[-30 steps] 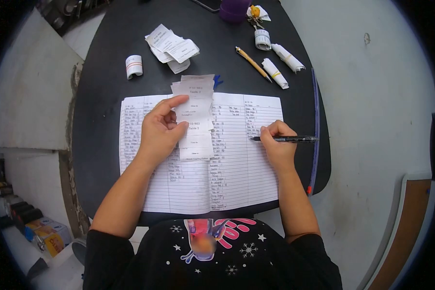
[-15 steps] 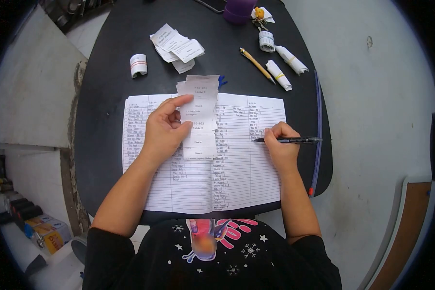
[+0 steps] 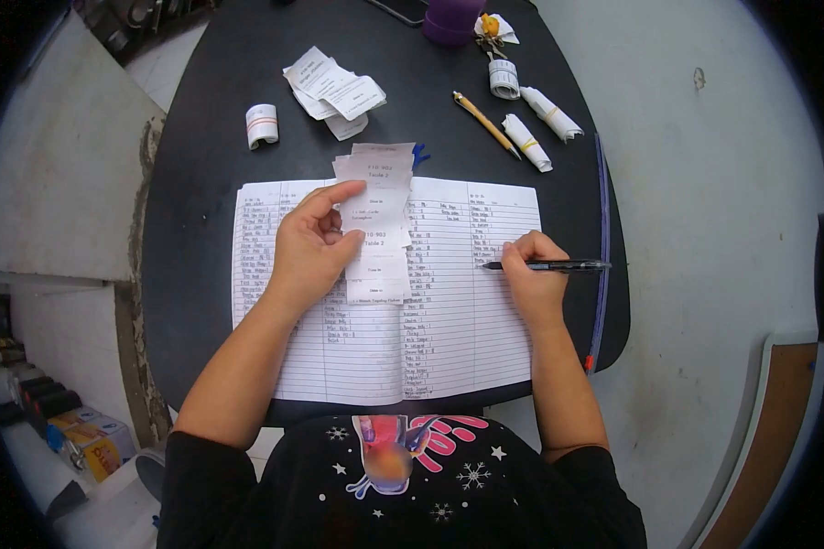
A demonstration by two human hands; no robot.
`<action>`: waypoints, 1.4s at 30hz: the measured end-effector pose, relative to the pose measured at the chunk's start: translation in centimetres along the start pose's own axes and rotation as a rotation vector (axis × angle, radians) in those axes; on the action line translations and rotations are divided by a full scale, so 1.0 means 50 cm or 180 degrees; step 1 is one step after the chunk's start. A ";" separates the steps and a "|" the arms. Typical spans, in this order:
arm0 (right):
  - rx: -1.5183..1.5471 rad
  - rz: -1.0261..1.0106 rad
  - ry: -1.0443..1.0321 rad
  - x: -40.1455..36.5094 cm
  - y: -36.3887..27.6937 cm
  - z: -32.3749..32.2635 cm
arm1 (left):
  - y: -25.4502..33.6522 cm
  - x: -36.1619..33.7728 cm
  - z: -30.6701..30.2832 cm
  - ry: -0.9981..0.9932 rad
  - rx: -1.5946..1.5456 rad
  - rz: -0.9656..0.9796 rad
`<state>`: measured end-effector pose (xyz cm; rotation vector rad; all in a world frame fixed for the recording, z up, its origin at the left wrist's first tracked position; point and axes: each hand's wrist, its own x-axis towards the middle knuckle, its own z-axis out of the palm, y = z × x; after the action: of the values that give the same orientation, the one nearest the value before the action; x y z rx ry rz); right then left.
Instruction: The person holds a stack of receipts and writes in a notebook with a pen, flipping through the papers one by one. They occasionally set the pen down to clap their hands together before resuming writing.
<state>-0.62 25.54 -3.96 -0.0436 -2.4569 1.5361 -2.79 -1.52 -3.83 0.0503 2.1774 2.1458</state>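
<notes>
An open lined notebook (image 3: 467,357) with columns of handwriting lies on the black table. My left hand (image 3: 311,242) pinches a small stack of printed paper receipts (image 3: 380,206) between thumb and forefinger, over the notebook's middle. "Table 2" is printed on them. My right hand (image 3: 537,274) grips a black pen (image 3: 568,265), its tip at the writing in the right page's last column. Part of the left page is covered by the receipts and my left hand.
Beyond the notebook on the table (image 3: 197,265) lie a receipt pile (image 3: 336,91), a curled paper roll (image 3: 262,124), a tan pen (image 3: 485,123), banded paper rolls (image 3: 527,143) and keys (image 3: 493,38). A purple container (image 3: 450,20) stands at the far edge. A wall (image 3: 696,183) borders the right.
Almost nothing differs. Both hands keep their places, with the receipts in my left hand and the pen in my right.
</notes>
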 end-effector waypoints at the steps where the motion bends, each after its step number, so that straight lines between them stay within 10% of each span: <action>1: 0.0039 0.0010 0.0034 0.000 0.001 0.001 | -0.003 0.000 -0.001 -0.0002 0.0009 0.0016; 42: 0.0029 -0.0111 -0.0009 -0.001 -0.001 -0.008 | 0.005 -0.002 0.005 0.0080 0.0169 0.0002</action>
<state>-0.46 25.87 -3.76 0.0030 -2.4398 1.5338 -2.71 -1.29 -3.57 0.0276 2.2483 2.0999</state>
